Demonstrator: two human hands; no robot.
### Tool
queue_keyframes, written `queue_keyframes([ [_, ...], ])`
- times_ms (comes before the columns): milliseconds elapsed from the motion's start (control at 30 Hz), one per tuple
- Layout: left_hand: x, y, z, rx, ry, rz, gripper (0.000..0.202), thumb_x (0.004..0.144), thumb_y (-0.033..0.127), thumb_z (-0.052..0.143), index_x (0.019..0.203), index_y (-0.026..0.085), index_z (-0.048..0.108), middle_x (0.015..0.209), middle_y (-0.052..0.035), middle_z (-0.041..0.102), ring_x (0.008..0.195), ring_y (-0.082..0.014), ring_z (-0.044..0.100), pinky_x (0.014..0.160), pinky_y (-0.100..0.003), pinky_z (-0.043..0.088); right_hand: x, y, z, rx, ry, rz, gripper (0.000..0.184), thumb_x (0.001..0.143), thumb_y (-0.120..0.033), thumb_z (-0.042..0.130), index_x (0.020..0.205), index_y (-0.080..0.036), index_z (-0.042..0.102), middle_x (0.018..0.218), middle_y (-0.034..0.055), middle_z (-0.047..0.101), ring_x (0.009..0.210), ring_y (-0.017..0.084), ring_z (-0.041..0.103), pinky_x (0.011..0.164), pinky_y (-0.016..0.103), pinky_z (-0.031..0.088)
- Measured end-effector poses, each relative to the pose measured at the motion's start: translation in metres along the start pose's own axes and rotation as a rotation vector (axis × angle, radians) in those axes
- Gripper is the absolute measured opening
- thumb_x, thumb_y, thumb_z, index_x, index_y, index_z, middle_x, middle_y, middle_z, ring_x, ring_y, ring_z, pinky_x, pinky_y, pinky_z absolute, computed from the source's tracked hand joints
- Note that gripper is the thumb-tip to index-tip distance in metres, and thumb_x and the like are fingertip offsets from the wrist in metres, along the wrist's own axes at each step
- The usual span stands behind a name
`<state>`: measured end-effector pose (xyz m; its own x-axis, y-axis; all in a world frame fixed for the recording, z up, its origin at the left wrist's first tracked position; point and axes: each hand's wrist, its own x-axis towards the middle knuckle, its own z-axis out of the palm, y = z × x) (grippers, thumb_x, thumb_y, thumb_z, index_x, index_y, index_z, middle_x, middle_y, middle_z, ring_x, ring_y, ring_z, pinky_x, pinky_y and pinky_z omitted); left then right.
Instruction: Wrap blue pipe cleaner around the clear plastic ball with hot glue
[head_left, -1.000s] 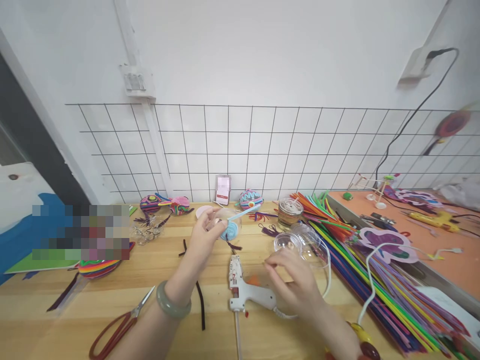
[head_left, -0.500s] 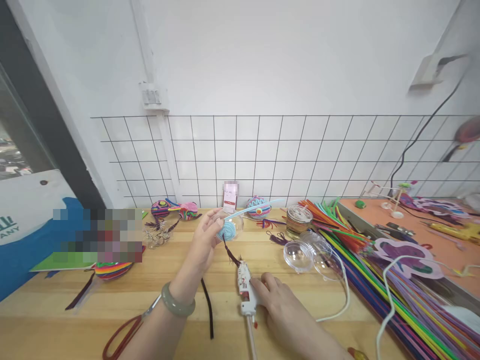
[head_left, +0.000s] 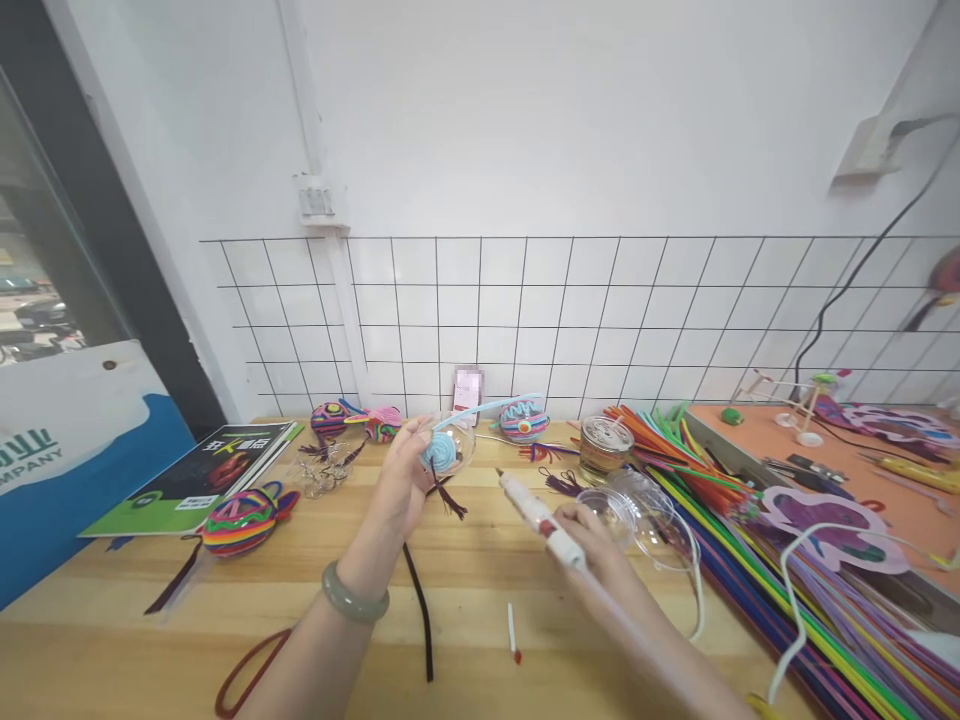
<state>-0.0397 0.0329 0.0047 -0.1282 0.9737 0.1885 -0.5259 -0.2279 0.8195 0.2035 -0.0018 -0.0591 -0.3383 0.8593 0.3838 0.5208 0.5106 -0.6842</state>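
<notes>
My left hand grips a clear plastic ball over the middle of the table. On the ball sits a coil of light blue pipe cleaner, whose loose end reaches out to the right. A dark tassel hangs below it. In my right hand is a white hot glue gun, its nozzle pointing up and left, a short way from the ball. The glue gun is slightly blurred. A black strip and a small white stick with a red end lie nearer to me.
Red-handled scissors are partly under my left forearm. Decorated balls stand at left and along the back. To the right are a drink cup, clear shells, a white cord and many pipe cleaners. A phone leans against the wall.
My right hand has picked up the glue gun from the table, and its nozzle has swung toward the upper left. The ball in my left hand stays nearly in place.
</notes>
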Motion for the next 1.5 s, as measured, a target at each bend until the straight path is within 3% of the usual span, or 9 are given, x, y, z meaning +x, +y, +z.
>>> queue_keyframes([
  [100, 0.001, -0.002, -0.001, 0.014, -0.012, -0.014, 0.04, 0.069, 0.033, 0.073, 0.104, 0.02, 0.059, 0.099, -0.0027, 0.065, 0.08, -0.0162, 0.062, 0.066, -0.03, 0.054, -0.006, -0.004, -0.008, 0.235, 0.125, 0.109, 0.03, 0.084, -0.041, 0.059, 0.105, -0.022, 0.067, 0.098, 0.008, 0.066, 0.088, 0.025, 0.061, 0.074, 0.033, 0.051],
  [200, -0.001, -0.006, 0.0, 0.044, -0.044, -0.061, 0.039, 0.069, 0.033, 0.073, 0.104, 0.019, 0.061, 0.099, -0.0039, 0.065, 0.079, -0.0171, 0.063, 0.062, -0.028, 0.052, -0.015, -0.008, -0.008, 0.432, 0.057, 0.182, 0.036, 0.085, -0.048, 0.06, 0.109, -0.021, 0.066, 0.079, 0.0036, 0.065, 0.074, 0.021, 0.06, 0.068, 0.031, 0.05],
  [333, -0.006, -0.012, 0.005, 0.068, -0.093, -0.134, 0.036, 0.071, 0.034, 0.071, 0.103, 0.019, 0.062, 0.102, -0.0052, 0.065, 0.081, -0.0183, 0.063, 0.064, -0.03, 0.053, -0.02, -0.012, -0.006, 0.565, -0.04, 0.136, 0.035, 0.09, -0.051, 0.053, 0.102, -0.02, 0.063, 0.064, -0.0022, 0.052, 0.059, 0.014, 0.049, 0.06, 0.028, 0.043],
  [533, -0.011, -0.019, 0.01, 0.042, -0.153, -0.231, 0.037, 0.074, 0.034, 0.069, 0.107, 0.022, 0.061, 0.103, -0.0062, 0.066, 0.086, -0.0199, 0.063, 0.069, -0.033, 0.055, -0.019, -0.02, -0.011, 0.465, -0.034, 0.096, 0.035, 0.092, -0.052, 0.049, 0.096, -0.019, 0.062, 0.065, -0.0017, 0.049, 0.062, 0.015, 0.047, 0.062, 0.028, 0.04],
  [733, -0.012, -0.021, 0.01, 0.071, -0.162, -0.206, 0.039, 0.074, 0.034, 0.069, 0.109, 0.021, 0.059, 0.108, -0.0078, 0.065, 0.088, -0.0212, 0.063, 0.066, -0.031, 0.054, -0.017, -0.022, -0.015, 0.4, -0.027, 0.058, 0.034, 0.094, -0.05, 0.045, 0.092, -0.02, 0.06, 0.066, -0.0013, 0.049, 0.067, 0.016, 0.05, 0.067, 0.029, 0.04],
  [1067, -0.013, -0.018, 0.012, 0.058, -0.15, -0.218, 0.042, 0.071, 0.034, 0.072, 0.109, 0.021, 0.06, 0.107, -0.0073, 0.067, 0.084, -0.0206, 0.064, 0.061, -0.029, 0.052, -0.019, -0.022, -0.013, 0.387, 0.008, 0.067, 0.036, 0.094, -0.05, 0.045, 0.095, -0.019, 0.063, 0.064, -0.0017, 0.048, 0.062, 0.016, 0.045, 0.062, 0.029, 0.039],
  [1367, -0.014, -0.016, 0.015, 0.031, -0.151, -0.215, 0.038, 0.07, 0.032, 0.072, 0.106, 0.021, 0.063, 0.101, -0.0053, 0.068, 0.085, -0.0201, 0.063, 0.064, -0.031, 0.054, -0.018, -0.024, -0.015, 0.409, -0.011, 0.058, 0.035, 0.094, -0.05, 0.046, 0.096, -0.019, 0.062, 0.064, -0.0021, 0.048, 0.06, 0.015, 0.045, 0.059, 0.028, 0.038],
  [1500, -0.014, -0.016, 0.016, 0.008, -0.167, -0.208, 0.033, 0.072, 0.03, 0.072, 0.103, 0.022, 0.064, 0.103, -0.005, 0.068, 0.083, -0.019, 0.063, 0.065, -0.03, 0.053, -0.017, -0.026, -0.016, 0.387, -0.034, 0.052, 0.035, 0.095, -0.05, 0.044, 0.085, -0.019, 0.058, 0.065, -0.0016, 0.047, 0.064, 0.015, 0.047, 0.063, 0.028, 0.04],
])
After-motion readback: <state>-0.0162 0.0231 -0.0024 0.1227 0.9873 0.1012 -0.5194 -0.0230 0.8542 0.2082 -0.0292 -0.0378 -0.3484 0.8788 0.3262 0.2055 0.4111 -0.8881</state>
